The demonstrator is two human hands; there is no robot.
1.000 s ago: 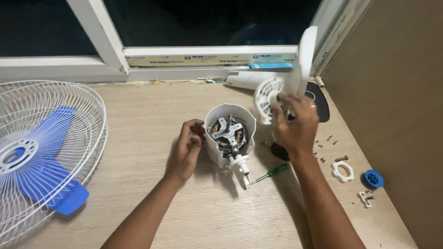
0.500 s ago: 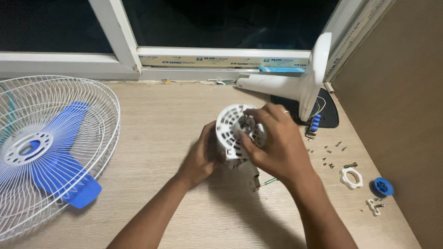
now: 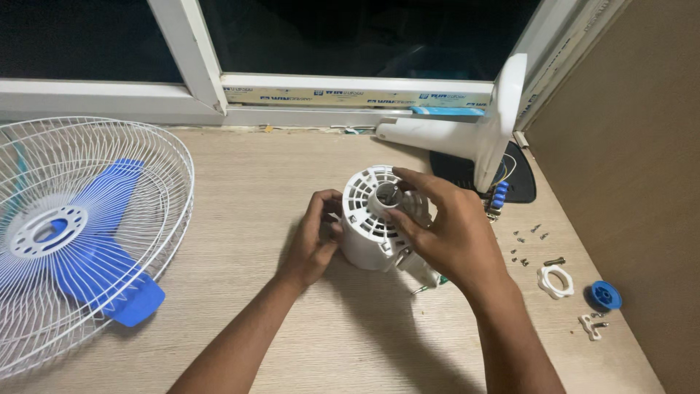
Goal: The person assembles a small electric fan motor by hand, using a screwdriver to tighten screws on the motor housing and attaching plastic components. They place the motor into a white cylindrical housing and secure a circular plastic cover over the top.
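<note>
A white round fan motor housing (image 3: 368, 244) stands on the wooden table (image 3: 240, 175), with a slotted white cover (image 3: 370, 198) sitting on top of it. My left hand (image 3: 312, 239) grips the housing's left side. From the right, my right hand (image 3: 446, 228) presses on the cover, fingers on its rim and centre hole. A green-handled screwdriver (image 3: 430, 286) peeks out under my right wrist.
A white wire fan guard (image 3: 87, 233) with a blue blade (image 3: 95, 259) lies at the left. The fan's white stand and base (image 3: 474, 135) lie on their side at the back right, over a black piece (image 3: 521, 182). Small screws (image 3: 526, 244), a white ring nut (image 3: 555, 282) and a blue cap (image 3: 605, 295) lie by the right wall.
My right hand brought the slotted cover from the right and set it over the open motor housing. The bare motor is now hidden under it. My left hand stayed on the housing.
</note>
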